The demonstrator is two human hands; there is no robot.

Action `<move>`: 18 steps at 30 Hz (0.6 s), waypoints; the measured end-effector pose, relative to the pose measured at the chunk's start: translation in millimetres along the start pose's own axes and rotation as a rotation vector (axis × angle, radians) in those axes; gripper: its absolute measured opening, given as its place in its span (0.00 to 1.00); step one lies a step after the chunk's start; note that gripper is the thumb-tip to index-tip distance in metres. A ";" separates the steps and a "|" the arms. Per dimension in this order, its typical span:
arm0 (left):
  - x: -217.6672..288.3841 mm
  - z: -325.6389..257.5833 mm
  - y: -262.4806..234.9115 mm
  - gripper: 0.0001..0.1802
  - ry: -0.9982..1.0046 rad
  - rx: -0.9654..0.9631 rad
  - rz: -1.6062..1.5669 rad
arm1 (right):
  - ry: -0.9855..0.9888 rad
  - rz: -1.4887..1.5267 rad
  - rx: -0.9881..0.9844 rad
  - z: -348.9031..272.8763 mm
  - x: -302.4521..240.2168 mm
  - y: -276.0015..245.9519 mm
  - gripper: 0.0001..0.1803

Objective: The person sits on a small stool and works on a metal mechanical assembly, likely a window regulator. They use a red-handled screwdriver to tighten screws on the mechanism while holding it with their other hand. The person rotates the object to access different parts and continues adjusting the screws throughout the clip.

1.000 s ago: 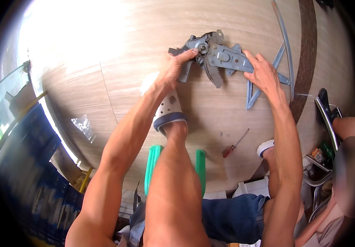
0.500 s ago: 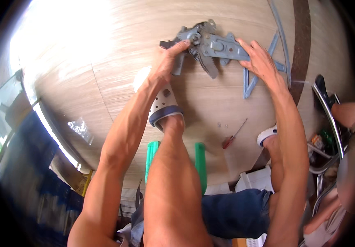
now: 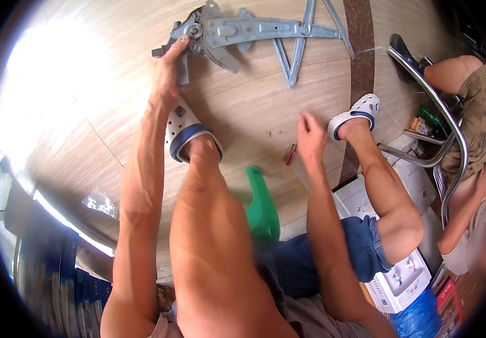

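Note:
A grey metal mechanism (image 3: 243,31) with a toothed sector gear and crossed arms lies on the wood-pattern floor (image 3: 254,101) at the top. My left hand (image 3: 171,65) reaches up to its left end, fingers touching the gear hub. My right hand (image 3: 309,135) is down over the floor, fingers loosely curled, right beside a red-handled screwdriver (image 3: 291,154) and near two small screws (image 3: 274,133). I cannot tell whether it touches the screwdriver.
My feet wear white and blue clogs (image 3: 185,132). A green plastic stool (image 3: 261,205) is under me. Another person (image 3: 465,129) sits at the right by a chrome tube chair frame (image 3: 443,112). A white appliance (image 3: 400,276) stands low right.
My right hand has left the metal mechanism and come down toward the screwdriver. The view has shifted, so the mechanism now sits higher. My left hand stays on its left end.

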State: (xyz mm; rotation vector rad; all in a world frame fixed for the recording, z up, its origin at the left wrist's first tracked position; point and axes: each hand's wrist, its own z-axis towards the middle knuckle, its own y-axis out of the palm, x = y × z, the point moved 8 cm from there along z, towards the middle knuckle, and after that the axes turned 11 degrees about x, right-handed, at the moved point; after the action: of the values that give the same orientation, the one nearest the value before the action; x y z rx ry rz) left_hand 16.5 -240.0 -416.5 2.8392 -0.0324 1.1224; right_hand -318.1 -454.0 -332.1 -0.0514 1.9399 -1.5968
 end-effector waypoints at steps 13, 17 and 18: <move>-8.9 13.6 0.9 0.26 0.040 -0.036 -0.063 | 0.588 0.353 -0.006 -81.3 81.0 85.5 0.12; -8.9 10.9 -8.2 0.22 0.090 -0.008 -0.041 | 0.692 0.402 -0.113 -83.1 59.3 86.0 0.09; -7.5 7.1 -3.8 0.21 0.054 -0.027 -0.080 | 0.697 0.397 -0.093 -80.6 63.0 81.4 0.08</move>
State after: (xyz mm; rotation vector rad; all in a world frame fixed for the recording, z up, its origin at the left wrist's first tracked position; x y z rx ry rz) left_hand 16.1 -236.9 -427.1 2.7587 0.0688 1.1726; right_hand -379.4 -386.9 -426.1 0.9041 2.3283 -1.3474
